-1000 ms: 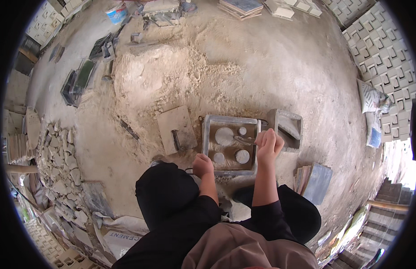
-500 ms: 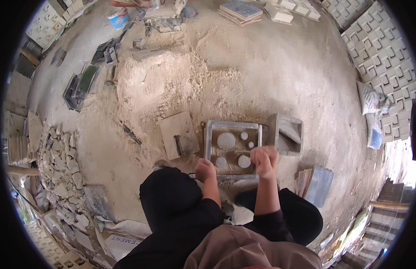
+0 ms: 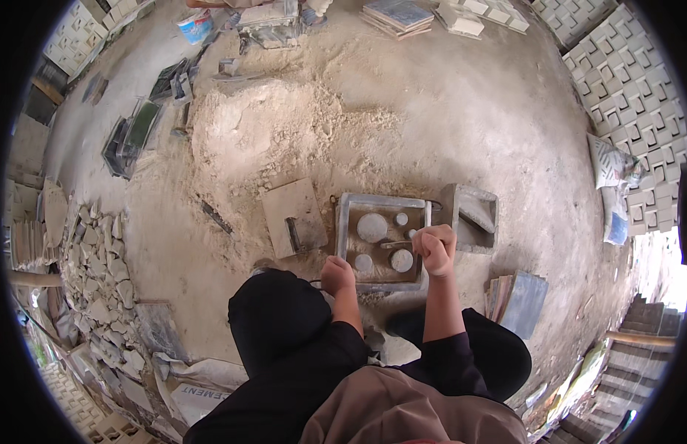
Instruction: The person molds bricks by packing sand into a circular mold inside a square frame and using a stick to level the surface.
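In front of me on the ground lies a rectangular grey mould frame with several round grey discs of different sizes inside it. My right hand is a fist over the frame's right side, closed on a thin stick-like tool that reaches left across the inside, above the lower right disc. My left hand is closed at the frame's near left corner. A thin dark rod or wire shows just left of that fist; whether the fingers hold it is hidden.
Left of the frame lies a square plate with a handle; right of it, a grey trough. Thin boards lean near my right knee. Beyond is a heap of pale powder. Broken pieces are piled far left.
My right hand has moved a little farther from me along the frame's right side, and the thin tool now shows more clearly across the inside. My left hand stays at the near left corner.
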A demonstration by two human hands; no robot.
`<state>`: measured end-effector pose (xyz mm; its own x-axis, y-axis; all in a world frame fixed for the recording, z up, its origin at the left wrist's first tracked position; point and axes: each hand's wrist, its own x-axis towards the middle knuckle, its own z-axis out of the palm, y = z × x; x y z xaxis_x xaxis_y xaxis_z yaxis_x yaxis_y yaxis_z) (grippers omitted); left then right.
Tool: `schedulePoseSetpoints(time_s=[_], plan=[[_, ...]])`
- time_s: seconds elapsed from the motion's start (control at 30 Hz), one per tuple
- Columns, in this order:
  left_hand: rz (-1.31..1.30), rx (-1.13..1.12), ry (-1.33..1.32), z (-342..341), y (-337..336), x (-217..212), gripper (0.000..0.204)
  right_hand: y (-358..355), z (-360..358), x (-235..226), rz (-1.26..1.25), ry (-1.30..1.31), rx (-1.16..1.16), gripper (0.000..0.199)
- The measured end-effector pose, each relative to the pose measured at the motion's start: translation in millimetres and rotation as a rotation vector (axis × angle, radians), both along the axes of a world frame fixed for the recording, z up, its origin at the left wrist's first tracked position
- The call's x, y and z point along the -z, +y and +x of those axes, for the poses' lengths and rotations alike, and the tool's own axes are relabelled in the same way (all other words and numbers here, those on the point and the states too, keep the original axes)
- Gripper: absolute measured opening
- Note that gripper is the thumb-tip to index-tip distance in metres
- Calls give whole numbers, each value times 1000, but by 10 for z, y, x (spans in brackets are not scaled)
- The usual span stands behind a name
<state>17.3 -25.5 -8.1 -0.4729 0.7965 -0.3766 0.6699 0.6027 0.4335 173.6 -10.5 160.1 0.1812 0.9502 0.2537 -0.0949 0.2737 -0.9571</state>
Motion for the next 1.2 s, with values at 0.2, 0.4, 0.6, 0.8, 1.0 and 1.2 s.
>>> schedulePoseSetpoints(time_s=[0.2,0.4,0.6,0.8,1.0,1.2], plan=[[82,35,104,-22,-26,69,35,-3,-69,78,93,33,163,32],[45,29,63,29,-13,36,36,34,16,-49,171,56,206,31],[58,-1,55,16,-5,84,37,165,6,-94,54,81,388,35],[46,-3,57,23,7,12,36,180,7,-66,69,190,515,34],[35,-17,70,43,4,48,37,486,63,-170,-90,281,598,37],[62,-20,107,-1,-4,117,35,452,143,-411,-11,311,519,38]])
